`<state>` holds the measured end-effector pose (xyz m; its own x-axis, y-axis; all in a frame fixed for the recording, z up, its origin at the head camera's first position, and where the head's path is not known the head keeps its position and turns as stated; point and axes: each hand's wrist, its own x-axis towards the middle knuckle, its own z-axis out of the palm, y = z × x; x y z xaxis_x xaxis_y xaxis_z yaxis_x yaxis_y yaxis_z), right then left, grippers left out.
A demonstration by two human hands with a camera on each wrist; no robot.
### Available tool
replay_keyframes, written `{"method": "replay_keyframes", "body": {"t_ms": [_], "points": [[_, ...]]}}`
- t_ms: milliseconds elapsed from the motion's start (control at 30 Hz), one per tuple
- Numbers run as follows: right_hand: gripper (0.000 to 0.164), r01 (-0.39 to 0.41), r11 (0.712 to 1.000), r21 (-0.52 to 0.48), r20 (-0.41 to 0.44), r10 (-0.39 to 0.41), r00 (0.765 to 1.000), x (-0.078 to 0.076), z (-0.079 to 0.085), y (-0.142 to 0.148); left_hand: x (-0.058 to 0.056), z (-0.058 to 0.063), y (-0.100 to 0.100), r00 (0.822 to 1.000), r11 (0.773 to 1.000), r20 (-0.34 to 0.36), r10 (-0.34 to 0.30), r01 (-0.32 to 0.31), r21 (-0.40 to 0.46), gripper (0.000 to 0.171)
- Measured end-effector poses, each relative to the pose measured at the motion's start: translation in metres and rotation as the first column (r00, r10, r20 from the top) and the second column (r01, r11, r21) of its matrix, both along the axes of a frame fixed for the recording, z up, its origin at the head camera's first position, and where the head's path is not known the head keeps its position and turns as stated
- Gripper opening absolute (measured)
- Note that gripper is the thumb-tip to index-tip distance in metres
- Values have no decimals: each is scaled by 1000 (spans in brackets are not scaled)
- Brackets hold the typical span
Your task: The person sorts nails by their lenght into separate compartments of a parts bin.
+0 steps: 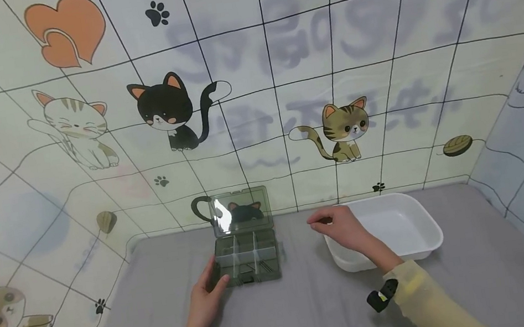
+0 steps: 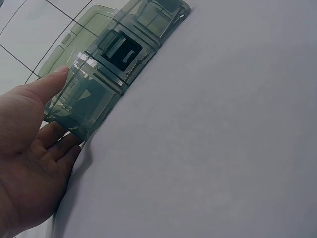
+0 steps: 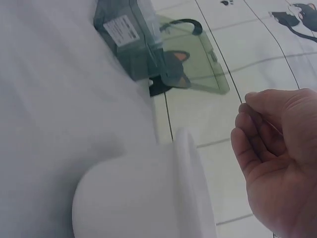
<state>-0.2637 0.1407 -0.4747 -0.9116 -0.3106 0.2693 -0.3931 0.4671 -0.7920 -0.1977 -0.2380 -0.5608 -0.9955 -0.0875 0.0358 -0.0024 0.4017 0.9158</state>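
Note:
A green see-through compartment box (image 1: 246,256) stands on the grey cloth, its lid (image 1: 258,194) raised against the wall. My left hand (image 1: 206,300) grips the box's left end, thumb over the front edge and fingers behind and below. Thin dark pieces (image 1: 266,267) lie in the front right compartment; in the left wrist view one looks threaded like a screw (image 2: 132,64). Over the left rim of a white tray (image 1: 396,259) hangs my right hand (image 1: 343,227), thumb and index fingertips together, other fingers curled. Between those fingertips I cannot tell whether something small is pinched.
The white tray sits right of the box, with a strip of grey cloth (image 1: 305,291) between them. A wall sheet (image 1: 260,147) printed with cats and grid lines rises behind and at both sides. A black strap device (image 1: 383,295) is on the right wrist.

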Motion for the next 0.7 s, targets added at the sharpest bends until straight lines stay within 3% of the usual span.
{"method": "replay_keyframes", "body": {"t_ms": [233,433,700], "points": [[16,49,998,-25,85,-47,995,-4,-5,29,0,0,0,1000,1000,22,-2,2,12,69],[17,123,991,59,97,-128,987,-14,-15,47,1,0,-1,1000,1000,15,-2,2,17,68],[18,145,982,119,135,-161,978,-22,-28,61,1,0,-1,1000,1000,11,-9,9,18,68]]}}
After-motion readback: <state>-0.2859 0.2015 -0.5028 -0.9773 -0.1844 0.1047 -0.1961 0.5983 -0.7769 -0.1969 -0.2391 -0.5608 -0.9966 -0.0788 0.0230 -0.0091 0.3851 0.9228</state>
